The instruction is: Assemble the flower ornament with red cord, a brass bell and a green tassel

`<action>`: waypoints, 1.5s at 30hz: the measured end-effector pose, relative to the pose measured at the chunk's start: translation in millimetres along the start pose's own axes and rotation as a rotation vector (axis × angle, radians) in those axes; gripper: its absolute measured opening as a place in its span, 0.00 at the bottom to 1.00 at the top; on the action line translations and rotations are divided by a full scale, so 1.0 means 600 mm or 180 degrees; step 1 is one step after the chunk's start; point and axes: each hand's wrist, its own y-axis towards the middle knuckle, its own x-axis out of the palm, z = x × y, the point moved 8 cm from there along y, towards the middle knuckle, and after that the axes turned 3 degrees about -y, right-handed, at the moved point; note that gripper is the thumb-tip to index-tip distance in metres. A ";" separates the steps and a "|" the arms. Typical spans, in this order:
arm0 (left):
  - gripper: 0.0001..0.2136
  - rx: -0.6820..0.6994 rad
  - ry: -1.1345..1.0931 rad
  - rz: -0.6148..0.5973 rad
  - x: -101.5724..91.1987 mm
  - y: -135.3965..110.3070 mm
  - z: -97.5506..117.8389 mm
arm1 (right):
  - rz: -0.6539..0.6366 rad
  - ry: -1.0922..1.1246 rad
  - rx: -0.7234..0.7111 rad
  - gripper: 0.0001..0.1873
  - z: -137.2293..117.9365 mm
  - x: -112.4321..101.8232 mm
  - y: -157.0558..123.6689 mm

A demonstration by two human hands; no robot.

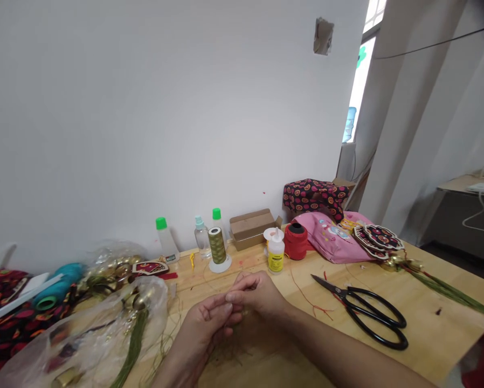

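Note:
My left hand (207,323) and my right hand (257,293) meet over the front middle of the wooden table, fingertips touching. Both are closed in a pinch. Whatever lies between the fingers is too small or hidden to make out. Thin green thread ends (234,350) lie on the wood below them. Just beyond stand a spool of olive-green thread (217,247) and a white glue bottle with a yellow label (276,256). To the right rest black-handled scissors (363,310), blades partly apart, near a loose red cord (306,296).
A red thread spool (296,241), an open cardboard box (254,229) and green-capped bottles (167,242) line the wall. At right are a pink bag (326,237) and flower-shaped ornaments (377,240) with green tassels (454,291). Plastic bags (92,328), bells and a teal spool (60,285) crowd the left.

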 end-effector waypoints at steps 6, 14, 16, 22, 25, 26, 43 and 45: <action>0.09 -0.0098 -0.0042 -0.0140 0.006 -0.002 -0.006 | 0.0152 0.0224 0.0428 0.13 0.013 -0.002 -0.002; 0.17 0.0814 -0.2166 0.0556 -0.081 -0.005 0.078 | 0.0870 -0.0296 0.0377 0.15 0.020 -0.057 0.008; 0.18 0.0825 -0.2446 0.0505 -0.091 -0.001 0.083 | 0.0857 -0.0542 0.0360 0.17 0.027 -0.058 0.012; 0.14 0.0859 -0.2290 0.0666 -0.109 0.011 0.067 | 0.0657 -0.1535 0.0411 0.18 0.041 -0.040 0.036; 0.13 0.0880 -0.2190 0.0653 -0.110 0.012 0.064 | 0.0466 -0.2233 0.0467 0.15 0.033 -0.015 0.055; 0.13 0.0894 -0.2175 0.0648 -0.111 0.011 0.064 | 0.0431 -0.2487 0.0467 0.14 0.029 -0.005 0.060; 0.08 0.1133 -0.0840 0.0149 -0.081 0.006 0.076 | -0.0103 -0.3878 -0.0379 0.07 -0.021 0.045 0.020; 0.09 0.1106 -0.0564 -0.0138 -0.059 0.009 0.065 | -0.0087 -0.3728 -0.0647 0.06 -0.032 0.032 0.005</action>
